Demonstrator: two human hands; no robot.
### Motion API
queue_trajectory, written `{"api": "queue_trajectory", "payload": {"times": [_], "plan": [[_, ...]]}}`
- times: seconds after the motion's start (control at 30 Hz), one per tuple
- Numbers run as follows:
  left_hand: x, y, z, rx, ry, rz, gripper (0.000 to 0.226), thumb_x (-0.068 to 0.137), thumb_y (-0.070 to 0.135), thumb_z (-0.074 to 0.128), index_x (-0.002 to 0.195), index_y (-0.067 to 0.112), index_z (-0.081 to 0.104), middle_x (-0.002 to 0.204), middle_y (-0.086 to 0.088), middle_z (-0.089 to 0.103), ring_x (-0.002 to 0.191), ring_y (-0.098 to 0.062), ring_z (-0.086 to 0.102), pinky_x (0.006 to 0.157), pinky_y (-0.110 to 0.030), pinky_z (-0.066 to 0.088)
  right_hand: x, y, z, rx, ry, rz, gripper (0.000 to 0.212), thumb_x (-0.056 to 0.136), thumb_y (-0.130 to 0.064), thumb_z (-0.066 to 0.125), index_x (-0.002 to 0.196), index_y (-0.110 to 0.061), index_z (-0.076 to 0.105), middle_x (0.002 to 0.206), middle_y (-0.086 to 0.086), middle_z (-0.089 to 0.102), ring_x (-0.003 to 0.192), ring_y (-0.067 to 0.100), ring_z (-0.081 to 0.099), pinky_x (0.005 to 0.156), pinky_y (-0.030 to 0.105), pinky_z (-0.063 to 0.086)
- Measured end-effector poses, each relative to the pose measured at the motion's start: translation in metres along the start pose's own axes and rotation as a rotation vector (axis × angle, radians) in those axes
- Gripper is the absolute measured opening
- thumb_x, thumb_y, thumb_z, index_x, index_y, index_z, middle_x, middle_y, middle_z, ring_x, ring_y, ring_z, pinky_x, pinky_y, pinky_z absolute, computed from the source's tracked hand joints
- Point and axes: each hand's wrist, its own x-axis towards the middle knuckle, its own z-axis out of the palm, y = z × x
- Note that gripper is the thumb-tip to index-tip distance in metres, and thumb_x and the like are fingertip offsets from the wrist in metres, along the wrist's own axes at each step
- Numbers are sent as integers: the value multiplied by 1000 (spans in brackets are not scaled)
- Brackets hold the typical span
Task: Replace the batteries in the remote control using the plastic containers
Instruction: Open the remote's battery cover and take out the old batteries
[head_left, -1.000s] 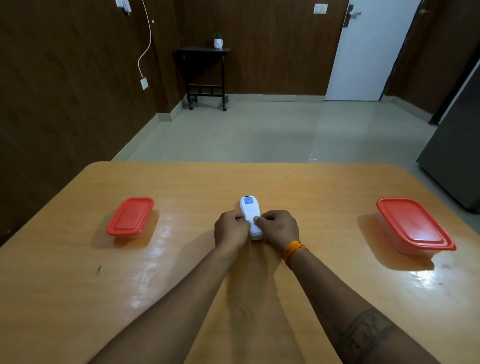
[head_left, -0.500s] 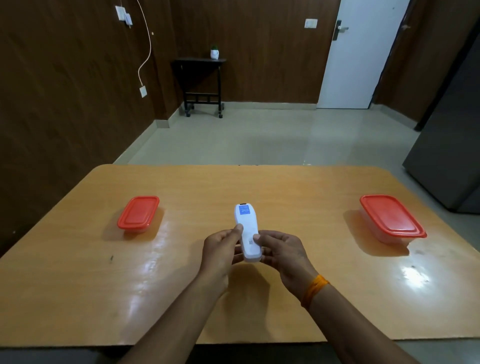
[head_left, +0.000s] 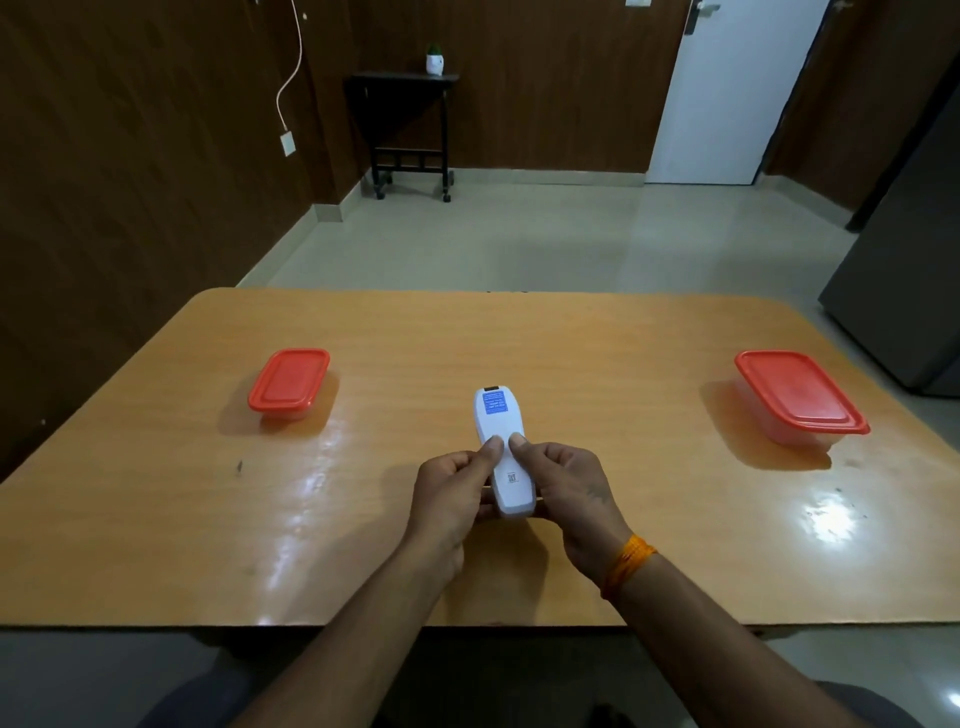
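Lying back-side up in both hands above the near middle of the glossy orange-brown wooden table (head_left: 519, 338), the slim white plastic remote control (head_left: 501, 441) shows a blue label near its far end and a small printed code lower down. Its battery cover looks closed, so the swap appears barely begun.

The left hand (head_left: 457, 491) curls around the remote's left edge, its thumb flat on the back panel; the right hand (head_left: 563, 486) wraps the right edge the same way, its thumb tip just beside the other. Both are closed around the remote, fingers hidden beneath it.

The likely trouble is the cover: if the thumbs push with too little downward pressure they may skid across the smooth plastic, and a sudden release could flip the remote out of the grip or send the loose cover onto the table.

Well apart to the left sits a small clear plastic container with a red lid (head_left: 289, 384); well apart to the right, a larger clear container with a red lid (head_left: 800, 392). Both lids are on, and their contents cannot be made out.
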Motion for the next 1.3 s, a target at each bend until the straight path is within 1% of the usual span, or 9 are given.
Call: {"api": "queue_trajectory", "payload": {"times": [0.2,0.33,0.43,0.67,0.83,0.9,1.0,1.13,1.3], "plan": [[5,-1,1,18,26,50,20,97,29,73,91,11,77,92,-12,82,88,-32,80,74,-40,65,6,5,2,-55,14,-70,32,96,-33,74,96,-1,78,91,12,81,89,30,79,80,50,66],[7,-2,3,-14,28,60,11,97,23,73,95,12,76,98,-13,81,92,-32,78,75,-39,64,7,6,-2,-27,-2,-99,27,96,-26,73,101,0,77,94,14,81,87,28,79,70,38,63],[7,-1,2,-34,4,39,19,97,20,73,108,4,75,99,-15,81,90,-31,79,70,-35,62,6,6,-5,-22,-23,-116,24,96,-25,73,104,-2,77,95,12,81,86,24,79,68,32,61],[9,10,-2,-97,-32,-12,28,96,30,74,110,7,77,101,-15,82,90,-33,80,70,-37,63,8,0,-13,-65,-58,-115,22,96,-32,74,100,-11,80,93,6,82,88,24,79,71,37,64],[15,5,-1,-105,72,-6,24,94,22,76,111,5,76,101,-13,82,90,-33,80,59,-34,61,8,8,-14,-545,181,-343,31,89,-50,76,100,-21,76,89,-8,74,81,7,70,65,27,59],[17,4,-1,-116,100,-11,24,93,21,77,110,4,76,101,-15,81,87,-31,80,57,-34,61,3,8,-12,-712,194,-460,43,82,-62,76,101,-23,73,89,-11,71,76,5,66,64,29,57],[19,4,0,-94,134,-4,23,92,23,78,107,6,76,99,-12,82,86,-31,81,52,-30,59,-5,9,-6,-870,147,-486,64,71,-73,76,111,-24,69,98,-8,68,81,11,63,66,31,55],[20,3,2,-67,137,7,19,92,20,78,105,6,76,100,-12,81,85,-30,81,52,-29,58,-6,10,-5,-925,197,-526,50,79,-54,80,115,-20,71,101,-2,70,84,14,61,68,29,53],[26,5,0,-56,148,26,15,91,14,77,99,0,76,92,-17,81,75,-32,80,53,-32,60,-2,5,-8,-707,179,-461,37,77,-47,79,103,-20,81,87,-11,75,75,6,67,66,32,59]]}}
